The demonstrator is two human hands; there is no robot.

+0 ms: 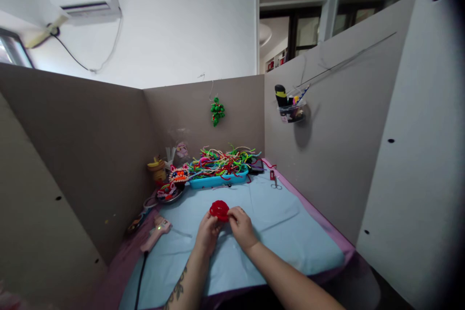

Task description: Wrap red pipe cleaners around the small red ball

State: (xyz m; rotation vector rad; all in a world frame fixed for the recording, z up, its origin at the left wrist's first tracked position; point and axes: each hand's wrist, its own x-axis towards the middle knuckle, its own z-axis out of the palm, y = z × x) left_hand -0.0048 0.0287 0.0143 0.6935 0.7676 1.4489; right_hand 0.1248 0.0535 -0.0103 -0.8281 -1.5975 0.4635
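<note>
Grey partition boards closed the desk on three sides, and a light blue cloth (290, 232) covered the top. Near the middle of the cloth, the left hand (208, 232) and the right hand (241, 225) met around a red rosette (219, 210), which seemed to be made of pipe cleaner. Both hands were closed on it with the fingertips, the left at its seven o'clock edge and the right at its four o'clock edge. It was held just above the cloth.

From the hands, a pink glue gun (157, 231) lay at nine o'clock, a blue tray (218, 181) heaped with coloured pipe cleaners (221, 160) at twelve, and small scissors (275, 181) at two.

In my judgement, such soft wire needed a light pinch near the edge. A hard squeeze could flatten the loops, and low hands gave more control.
</note>
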